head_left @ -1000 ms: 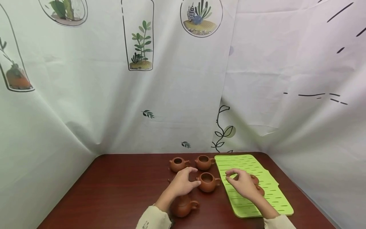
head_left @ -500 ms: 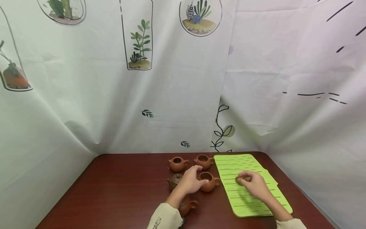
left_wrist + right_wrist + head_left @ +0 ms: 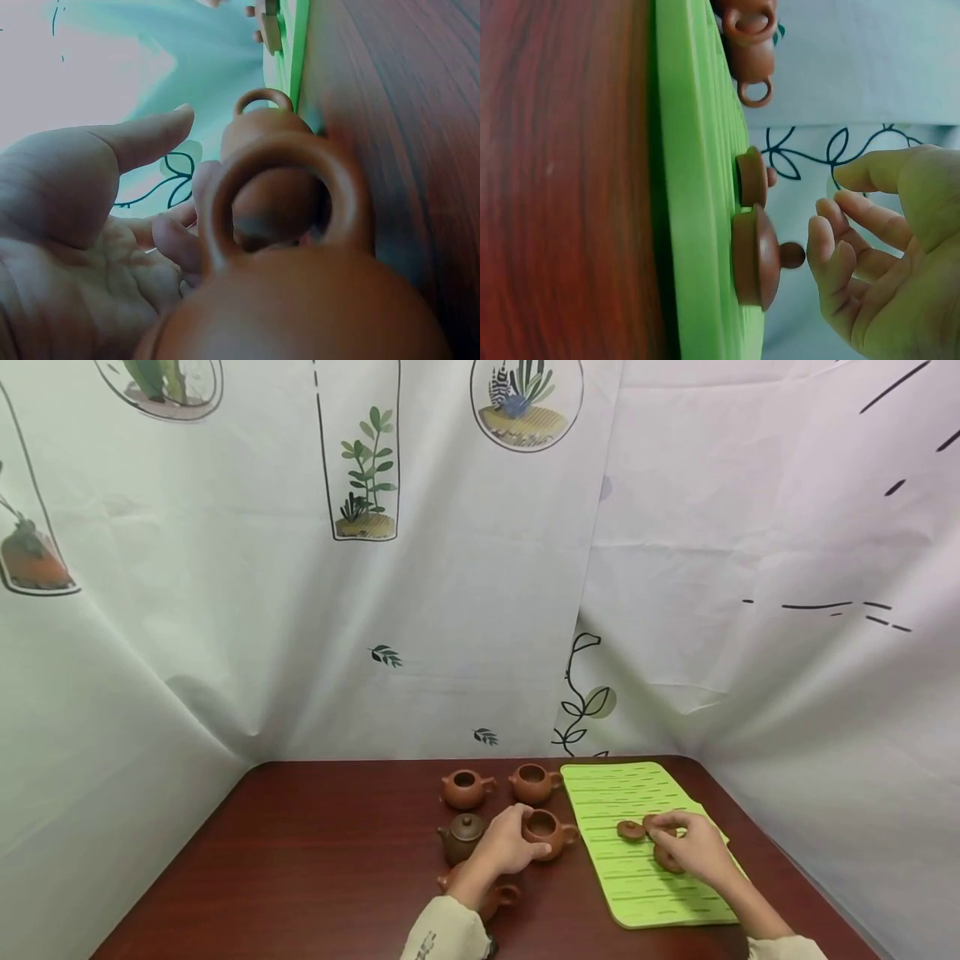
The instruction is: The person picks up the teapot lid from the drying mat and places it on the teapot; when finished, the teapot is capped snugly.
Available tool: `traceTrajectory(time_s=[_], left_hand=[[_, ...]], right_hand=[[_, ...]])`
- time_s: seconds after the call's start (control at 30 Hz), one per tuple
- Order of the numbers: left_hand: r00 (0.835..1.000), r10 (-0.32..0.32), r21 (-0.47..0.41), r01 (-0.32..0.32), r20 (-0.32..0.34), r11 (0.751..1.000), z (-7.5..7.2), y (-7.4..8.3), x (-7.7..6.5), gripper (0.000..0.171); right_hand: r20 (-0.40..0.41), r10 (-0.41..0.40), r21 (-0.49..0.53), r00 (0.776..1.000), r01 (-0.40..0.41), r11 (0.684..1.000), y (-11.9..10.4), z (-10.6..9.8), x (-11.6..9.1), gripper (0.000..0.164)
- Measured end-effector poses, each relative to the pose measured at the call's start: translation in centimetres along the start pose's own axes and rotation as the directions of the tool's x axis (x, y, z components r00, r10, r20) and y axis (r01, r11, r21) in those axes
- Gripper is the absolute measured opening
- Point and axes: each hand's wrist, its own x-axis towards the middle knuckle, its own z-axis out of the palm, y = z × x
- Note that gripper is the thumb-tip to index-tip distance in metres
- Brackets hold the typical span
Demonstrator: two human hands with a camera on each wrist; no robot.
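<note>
In the head view my left hand reaches beside a lidless reddish-brown clay teapot, its thumb and fingers spread near the spout side. The left wrist view has that palm behind a large teapot handle, with some fingertips partly hidden. My right hand hovers over small clay teapot lids on the green mat. One lid lies left of the fingers; another lid is partly under the hand. The right wrist view puts space between the fingers and a knobbed lid.
Two more lidless teapots stand at the back, the left teapot and the right teapot. A dark lidded teapot and another reddish teapot, partly behind the left forearm, stand on the wooden table. Printed cloth surrounds it.
My right hand has moved right across the mat, away from the lid it was at half a second ago. My left hand has shifted right, uncovering the dark teapot.
</note>
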Motion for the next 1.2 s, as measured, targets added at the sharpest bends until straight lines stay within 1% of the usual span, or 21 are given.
traceTrajectory(time_s=[0.13,0.27,0.43,0.47,0.57,0.67,0.83,0.97,1.2], left_hand=[[1.0,0.005,0.008,-0.004,-0.024,1.0,0.1,0.1,-0.1,0.052],[0.998,-0.009,0.037,0.011,-0.056,0.999,0.3,0.0,0.0,0.052],[0.997,-0.062,0.048,0.064,-0.041,0.997,0.6,0.0,0.1,0.064],[0.997,-0.07,0.052,0.072,-0.037,0.996,0.6,0.0,0.1,0.066],[0.996,-0.086,0.062,0.088,-0.033,0.994,0.6,0.0,0.1,0.067],[0.995,-0.09,0.063,0.092,-0.032,0.994,0.6,0.0,0.1,0.065],[0.994,-0.104,0.078,0.106,-0.029,0.991,0.5,0.1,0.3,0.06],[0.993,-0.106,0.113,0.111,-0.044,0.987,0.6,0.1,0.5,0.052],[0.991,-0.115,0.148,0.124,-0.065,0.981,0.7,0.1,0.6,0.046]], right_hand=[[-0.008,0.018,-0.042,1.0,-0.018,0.999,0.5,-0.3,-0.1,0.026],[-0.002,0.037,-0.061,0.999,-0.037,0.997,1.0,-0.6,-0.1,0.027],[0.016,0.07,-0.049,0.997,-0.069,0.996,1.6,-1.0,0.1,0.026],[0.026,0.066,-0.056,0.998,-0.064,0.996,1.7,-1.0,0.1,0.027],[0.051,0.072,-0.056,0.996,-0.07,0.996,2.1,-1.0,0.1,0.027],[0.06,0.065,-0.058,0.996,-0.062,0.996,2.4,-1.0,0.2,0.027],[0.06,0.045,-0.074,0.997,-0.041,0.996,2.7,-1.1,0.3,0.022],[0.06,0.051,-0.09,0.997,-0.045,0.995,2.8,-1.2,0.2,0.02],[0.076,0.024,-0.13,0.997,-0.014,0.991,3.2,-1.6,0.1,0.021]])
